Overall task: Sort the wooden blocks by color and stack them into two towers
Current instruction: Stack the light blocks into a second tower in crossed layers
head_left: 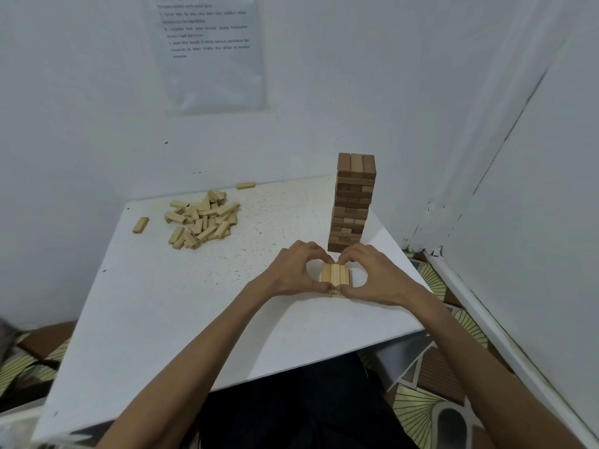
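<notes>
White desk [162, 303]: my left hand [290, 270] and right hand [381, 275], fingers [311, 249] curled, pinch three pale rectangular wooden blocks [335, 273]; I should square them flush.

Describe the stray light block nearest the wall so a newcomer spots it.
Start at the white table, then find the pile of light blocks at its far left. Behind the pile, at the table's back edge by the wall, one light block lies alone; the other stray lies left of the pile.

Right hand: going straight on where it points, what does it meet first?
The right hand would meet the small stack of pale blocks, which it seems to touch already; beyond is the left hand.
</notes>
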A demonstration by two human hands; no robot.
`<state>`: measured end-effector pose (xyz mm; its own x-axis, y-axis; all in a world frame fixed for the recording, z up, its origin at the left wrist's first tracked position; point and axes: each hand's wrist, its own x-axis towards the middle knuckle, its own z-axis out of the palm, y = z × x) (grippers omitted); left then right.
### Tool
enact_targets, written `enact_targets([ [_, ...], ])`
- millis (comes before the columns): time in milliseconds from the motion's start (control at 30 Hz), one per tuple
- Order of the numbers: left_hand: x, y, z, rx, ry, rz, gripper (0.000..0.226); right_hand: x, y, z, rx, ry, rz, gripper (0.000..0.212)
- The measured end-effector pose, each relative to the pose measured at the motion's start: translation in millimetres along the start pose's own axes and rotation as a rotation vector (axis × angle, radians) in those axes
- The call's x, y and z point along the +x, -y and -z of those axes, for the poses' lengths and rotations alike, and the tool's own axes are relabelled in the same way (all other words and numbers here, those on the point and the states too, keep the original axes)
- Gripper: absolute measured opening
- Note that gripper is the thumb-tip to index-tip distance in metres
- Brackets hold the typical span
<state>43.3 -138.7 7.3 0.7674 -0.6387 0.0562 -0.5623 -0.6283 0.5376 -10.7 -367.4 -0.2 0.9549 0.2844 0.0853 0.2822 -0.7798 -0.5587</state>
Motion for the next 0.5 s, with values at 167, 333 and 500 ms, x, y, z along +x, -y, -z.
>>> enact_targets([
  [167, 1.4, 0.1, -2.4, -0.005, 0.008, 0.001, 0.057, -0.4, -0.7, 1.0, -0.001, 0.010, -0.010, 0.049],
  [333, 3.5, -1.0, -3.6, -0.005, 0.021, 0.004, 0.058, -2.8, -2.0, 1.4, 0.003, 0.003, -0.017, 0.050],
  [500, 5.3, 0.5, -5.2, -0.002, 0.045, 0.018, 0.056, -4.6, -4.2, -0.1, 0.014, 0.011, -0.034, 0.050],
])
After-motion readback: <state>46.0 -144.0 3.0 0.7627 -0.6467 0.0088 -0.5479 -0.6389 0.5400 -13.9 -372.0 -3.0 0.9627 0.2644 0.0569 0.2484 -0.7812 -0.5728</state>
